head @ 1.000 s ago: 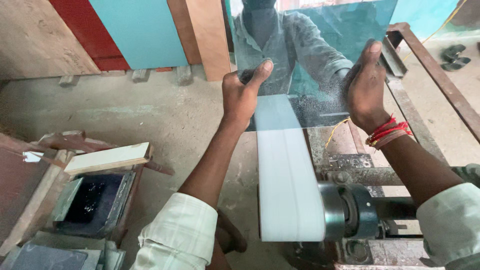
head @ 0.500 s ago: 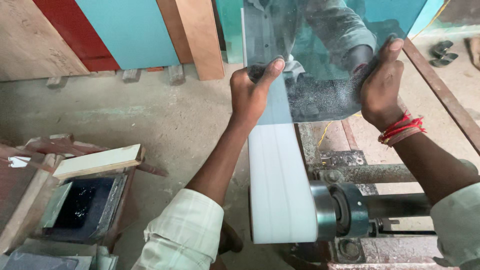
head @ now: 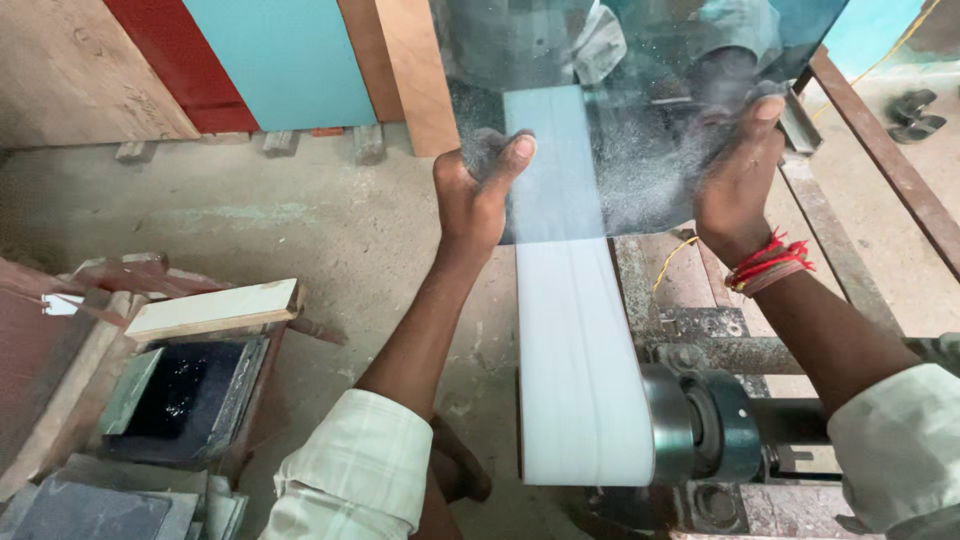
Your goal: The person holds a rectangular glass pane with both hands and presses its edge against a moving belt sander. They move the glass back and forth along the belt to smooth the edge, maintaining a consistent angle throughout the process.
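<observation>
A dusty sheet of clear glass (head: 640, 110) is held flat in front of me, over the far end of a white sanding belt (head: 575, 360). My left hand (head: 475, 195) grips the sheet's left edge, thumb on top. My right hand (head: 735, 180), with red threads on the wrist, grips the right edge. The glass mirrors a shirt and a sleeve, and the belt shows through it. The belt runs around a grey metal roller (head: 700, 425) close to me.
The machine's rusty metal frame (head: 880, 150) runs along the right. Wooden and painted boards (head: 280, 60) lean against the far wall. At the lower left lie a wooden slat (head: 215, 310), a dark glass piece in a tray (head: 185, 395) and stacked panes (head: 90, 510) on the concrete floor.
The glass sheet and both hands have moved away from me along the belt. More of the white belt now lies bare between the sheet's near edge and the roller.
</observation>
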